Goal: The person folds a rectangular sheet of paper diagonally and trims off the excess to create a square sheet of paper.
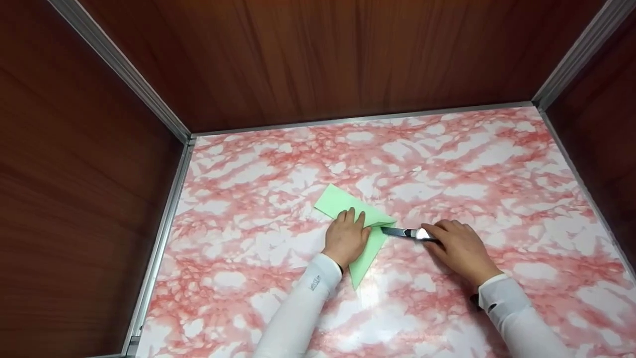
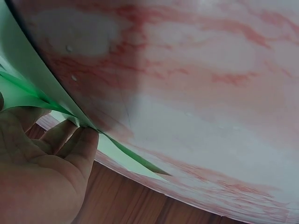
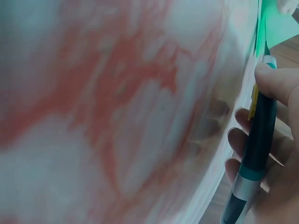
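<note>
A sheet of light green folded paper (image 1: pixel 339 199) lies on the table in an angled shape, one arm reaching up-left and one pointing toward the front. My left hand (image 1: pixel 345 238) holds it down near the bend, fingers over the upper part and thumb by the fold. In the left wrist view, the left hand (image 2: pixel 51 158) has bent fingertips against the paper (image 2: pixel 124 156). My right hand (image 1: pixel 459 246) grips a utility knife (image 1: pixel 405 232), its blade at the opening of the fold. The right wrist view shows its dark handle (image 3: pixel 259 135) between thumb and fingers.
The table (image 1: pixel 238 214) has a glossy pink and white marbled top. Dark wood-grain panels (image 1: pixel 318 59) with metal edging rise along its back and both sides.
</note>
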Demonstrator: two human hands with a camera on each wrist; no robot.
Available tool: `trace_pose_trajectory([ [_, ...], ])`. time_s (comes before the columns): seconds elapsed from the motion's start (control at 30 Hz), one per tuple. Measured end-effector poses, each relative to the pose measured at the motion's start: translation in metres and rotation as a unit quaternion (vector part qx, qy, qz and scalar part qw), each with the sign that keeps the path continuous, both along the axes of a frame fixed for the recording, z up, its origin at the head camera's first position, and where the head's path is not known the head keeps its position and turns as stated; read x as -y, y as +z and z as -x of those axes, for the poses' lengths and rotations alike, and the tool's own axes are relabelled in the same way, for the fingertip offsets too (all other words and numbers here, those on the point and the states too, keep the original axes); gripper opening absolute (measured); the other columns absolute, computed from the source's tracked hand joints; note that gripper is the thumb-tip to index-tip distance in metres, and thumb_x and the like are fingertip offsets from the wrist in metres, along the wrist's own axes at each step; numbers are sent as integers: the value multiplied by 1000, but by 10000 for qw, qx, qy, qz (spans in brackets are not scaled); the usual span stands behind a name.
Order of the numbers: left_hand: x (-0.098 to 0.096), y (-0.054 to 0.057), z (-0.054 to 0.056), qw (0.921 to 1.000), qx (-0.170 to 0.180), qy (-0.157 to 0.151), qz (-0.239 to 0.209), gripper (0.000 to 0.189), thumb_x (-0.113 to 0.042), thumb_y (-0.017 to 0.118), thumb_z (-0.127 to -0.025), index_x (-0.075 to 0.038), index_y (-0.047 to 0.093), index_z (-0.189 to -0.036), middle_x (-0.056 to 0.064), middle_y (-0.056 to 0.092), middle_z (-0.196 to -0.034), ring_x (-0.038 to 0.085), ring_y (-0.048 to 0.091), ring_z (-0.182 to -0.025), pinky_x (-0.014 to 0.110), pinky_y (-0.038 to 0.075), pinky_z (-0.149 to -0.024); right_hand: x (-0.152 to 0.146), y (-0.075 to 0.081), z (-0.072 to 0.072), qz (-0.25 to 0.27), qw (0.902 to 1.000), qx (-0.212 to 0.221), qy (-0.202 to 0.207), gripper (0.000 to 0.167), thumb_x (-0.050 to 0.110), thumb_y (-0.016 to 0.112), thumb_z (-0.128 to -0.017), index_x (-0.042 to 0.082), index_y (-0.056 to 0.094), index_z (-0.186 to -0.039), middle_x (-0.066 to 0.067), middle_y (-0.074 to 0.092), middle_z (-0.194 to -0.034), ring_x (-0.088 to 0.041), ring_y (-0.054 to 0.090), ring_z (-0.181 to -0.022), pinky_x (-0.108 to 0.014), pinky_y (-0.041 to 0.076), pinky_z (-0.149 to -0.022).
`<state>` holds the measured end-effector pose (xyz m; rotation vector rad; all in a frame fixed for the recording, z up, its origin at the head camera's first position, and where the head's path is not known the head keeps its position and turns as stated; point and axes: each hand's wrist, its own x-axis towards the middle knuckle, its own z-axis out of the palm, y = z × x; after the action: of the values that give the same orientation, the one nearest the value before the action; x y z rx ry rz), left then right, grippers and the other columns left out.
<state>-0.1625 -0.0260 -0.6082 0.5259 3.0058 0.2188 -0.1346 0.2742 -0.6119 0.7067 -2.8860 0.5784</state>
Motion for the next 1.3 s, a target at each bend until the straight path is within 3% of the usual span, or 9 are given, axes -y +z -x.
trace_pose_trajectory([
  [0.17,1,0,0,10000,-15,-42,15,57,-48,36,-111,-13,47,-155,16,43,-156,32,43,-140,41,40,-112,5,-2,4,-8,10000,22,-64,51,25,78,-93,8,64,-139,-9,61,-113,-31,59,-100,-52,44,-86],
  [0.33,1,2,-1,9997,213,-25,71,72,-61,27,-107,-13,42,-158,16,39,-159,31,38,-144,41,36,-115,7,-5,5,-182,9998,52,-3,52,22,73,-96,5,60,-144,-10,60,-117,-34,58,-106,-54,42,-87],
  [0.5,-2,3,-2,9990,425,93,-50,85,-72,20,-102,-13,39,-159,16,35,-162,32,32,-148,41,31,-118,5,-6,5,-33,10000,16,42,50,18,74,-94,6,61,-142,-9,63,-114,-34,58,-102,-54,44,-85],
  [0.7,-8,-3,-8,9989,417,208,77,82,-68,29,-104,-10,33,-162,18,29,-165,34,24,-152,42,23,-122,4,-6,5,145,9998,-100,76,35,14,77,-92,10,68,-126,-6,66,-112,-32,59,-99,-52,48,-83],
  [0.93,-11,-11,-11,9979,170,143,608,87,-68,40,-101,-9,27,-163,19,25,-166,34,23,-153,42,20,-123,3,-7,5,191,9994,-279,-28,39,15,79,-90,10,72,-128,-8,67,-110,-31,60,-98,-52,49,-81],
  [1.13,-10,-9,-11,9978,257,120,591,87,-68,41,-101,-9,26,-163,19,24,-166,34,22,-153,41,20,-123,4,-7,6,326,9986,-365,-202,41,13,81,-88,12,74,-128,-6,66,-104,-28,58,-89,-46,48,-74],
  [1.3,-10,-6,-11,9980,219,88,582,87,-68,42,-101,-8,27,-163,19,25,-166,34,23,-153,41,20,-123,5,-6,7,338,9987,-145,-359,41,12,82,-87,13,75,-127,-5,66,-102,-28,59,-89,-46,49,-71],
])
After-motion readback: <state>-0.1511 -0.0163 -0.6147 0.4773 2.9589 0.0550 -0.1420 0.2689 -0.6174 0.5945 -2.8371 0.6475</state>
